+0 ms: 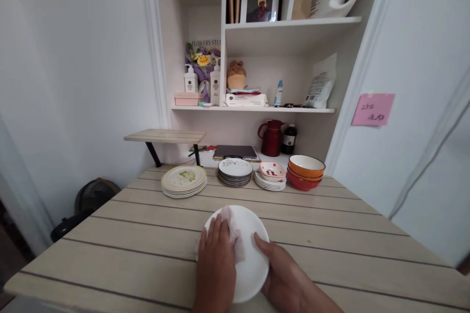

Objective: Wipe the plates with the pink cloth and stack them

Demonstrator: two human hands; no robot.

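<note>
A plain white plate (253,274) is held above the near part of the table, its face toward me. My right hand (284,269) grips its right rim, thumb on the face and the other fingers behind. On the left side of the plate, my left hand (217,259) presses a pale pink cloth (238,242) against the surface. Its fingers lie over the cloth, which bunches out beside and above them. Part of the cloth is hidden under that hand.
Along the table's back stand a stack of green-patterned plates (183,179), dark-edged plates (235,168), small white dishes (270,181) and orange and red bowls (305,172). Behind them are a laptop (235,151), a red jug (271,138) and a small raised shelf (165,136).
</note>
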